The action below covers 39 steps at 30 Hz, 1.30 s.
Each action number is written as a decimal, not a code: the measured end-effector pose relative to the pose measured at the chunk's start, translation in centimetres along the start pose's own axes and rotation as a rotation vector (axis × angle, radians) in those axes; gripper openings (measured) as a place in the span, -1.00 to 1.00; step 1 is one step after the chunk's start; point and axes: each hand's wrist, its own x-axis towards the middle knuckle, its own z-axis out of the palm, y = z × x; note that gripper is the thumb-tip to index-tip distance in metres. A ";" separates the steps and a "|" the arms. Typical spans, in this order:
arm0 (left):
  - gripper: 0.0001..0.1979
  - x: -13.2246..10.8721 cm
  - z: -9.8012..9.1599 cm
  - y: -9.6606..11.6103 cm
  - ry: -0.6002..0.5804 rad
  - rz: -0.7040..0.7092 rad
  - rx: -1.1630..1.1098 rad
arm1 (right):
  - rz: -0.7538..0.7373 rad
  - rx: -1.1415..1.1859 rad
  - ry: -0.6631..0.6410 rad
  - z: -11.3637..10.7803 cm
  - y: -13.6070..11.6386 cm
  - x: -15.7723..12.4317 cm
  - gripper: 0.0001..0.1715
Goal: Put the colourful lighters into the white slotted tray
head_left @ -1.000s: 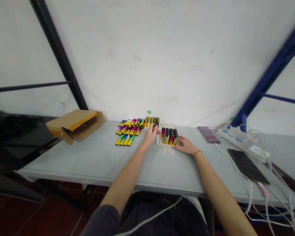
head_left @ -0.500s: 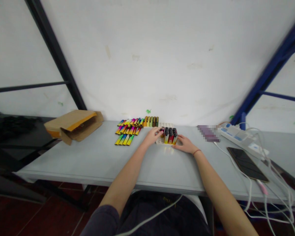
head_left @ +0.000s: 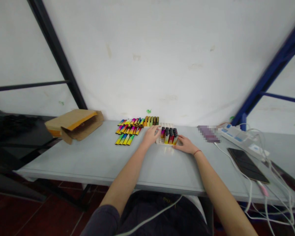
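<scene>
A white plastic tray (head_left: 165, 126) lies on the grey table (head_left: 93, 160), with several rainbow-gradient lighters (head_left: 169, 136) standing upright in its front rows. My left hand (head_left: 151, 136) rests at the tray's left side, its fingertips against the leftmost standing lighter; whether it grips anything is hidden. My right hand (head_left: 185, 145) lies flat on the table, fingertips at the tray's front right corner. Several more lighters (head_left: 127, 130) lie side by side in rows to the left, and an upright-looking row of yellow-green ones (head_left: 151, 121) sits behind them.
A torn cardboard box (head_left: 75, 126) stands at the table's left end. To the right are a pixelated purple object (head_left: 207, 134), a white power strip (head_left: 238, 137), a dark phone (head_left: 247, 165) and white cables running over the table's front edge. Dark metal frame bars stand against a white sheet.
My left hand has shifted from the top of the standing lighters to the tray's left side. My right hand has stayed nearly still. The view has tilted slightly.
</scene>
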 end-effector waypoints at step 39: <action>-0.63 -0.4 -0.8 -0.9 -0.146 -0.502 0.506 | 0.012 -0.017 -0.042 -0.2 0.2 0.0 -0.16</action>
